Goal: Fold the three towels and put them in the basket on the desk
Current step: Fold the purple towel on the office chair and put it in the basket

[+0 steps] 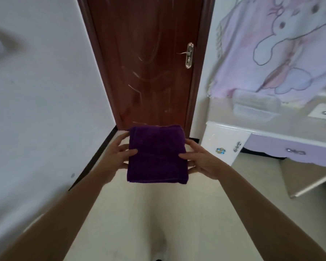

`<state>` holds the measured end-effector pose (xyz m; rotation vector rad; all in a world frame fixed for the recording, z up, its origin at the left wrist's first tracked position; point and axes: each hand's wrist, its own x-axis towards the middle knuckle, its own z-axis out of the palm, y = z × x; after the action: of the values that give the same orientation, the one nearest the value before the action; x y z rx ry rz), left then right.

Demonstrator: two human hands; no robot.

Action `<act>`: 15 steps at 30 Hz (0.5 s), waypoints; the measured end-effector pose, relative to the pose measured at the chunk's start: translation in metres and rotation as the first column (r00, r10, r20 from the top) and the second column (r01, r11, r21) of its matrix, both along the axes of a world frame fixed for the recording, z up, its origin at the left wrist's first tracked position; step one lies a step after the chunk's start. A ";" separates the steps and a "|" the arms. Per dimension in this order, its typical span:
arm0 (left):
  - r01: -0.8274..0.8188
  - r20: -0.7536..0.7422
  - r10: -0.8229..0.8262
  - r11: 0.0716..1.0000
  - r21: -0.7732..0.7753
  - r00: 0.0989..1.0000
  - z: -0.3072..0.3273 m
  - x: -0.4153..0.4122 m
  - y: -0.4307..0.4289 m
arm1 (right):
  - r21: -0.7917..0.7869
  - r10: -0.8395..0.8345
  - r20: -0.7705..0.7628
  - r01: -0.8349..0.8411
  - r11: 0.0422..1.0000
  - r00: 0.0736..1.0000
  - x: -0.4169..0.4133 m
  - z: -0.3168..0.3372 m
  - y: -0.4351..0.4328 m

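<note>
Purple towel (156,153), folded into a thick square, is held flat in the air between both hands, out in front of the person and above the floor (149,213). The left hand (119,153) grips its left edge and the right hand (199,161) its right edge, each with the thumb laid on top and the fingers curled under the fold. To the right, well apart from the towel, a pale basket (256,108) stands on the counter (252,129), which is white with a lilac drawer (282,149); the basket is blurred. A lilac cloth with a cartoon rabbit (271,44) hangs behind the counter. Straight ahead stands a brown wooden door (149,63) with a metal handle (189,54), and a white wall (45,91) runs along the left. The floor is pale and plain.
</note>
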<state>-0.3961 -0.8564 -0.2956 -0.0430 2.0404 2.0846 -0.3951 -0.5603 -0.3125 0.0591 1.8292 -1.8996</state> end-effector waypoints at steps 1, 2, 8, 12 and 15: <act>0.025 -0.010 -0.025 1.000 0.000 1.000 -0.002 -0.015 0.011 | 0.012 -0.015 -0.006 0.015 1.000 1.000 -0.007 0.003 0.011; 0.062 -0.012 -0.061 0.998 0.017 0.998 -0.001 -0.041 0.029 | 0.028 -0.052 -0.016 0.053 0.998 0.998 -0.020 0.009 0.029; 0.325 -0.033 -0.324 0.943 0.071 0.946 0.006 -0.172 0.148 | 0.067 -0.261 -0.087 0.267 0.961 0.961 -0.075 0.040 0.140; 0.529 -0.020 -0.529 0.846 0.070 0.848 0.010 -0.229 0.250 | 0.060 -0.434 -0.109 0.442 0.895 0.894 -0.078 0.041 0.218; 0.605 -0.022 -0.605 0.793 0.076 0.796 0.011 -0.254 0.325 | 0.042 -0.528 -0.122 0.536 0.843 0.840 -0.076 0.039 0.276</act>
<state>-0.6502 -0.5318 -0.2849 0.5518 1.6560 1.7329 -0.4713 -0.2840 -0.2737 0.5609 2.1142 -2.2300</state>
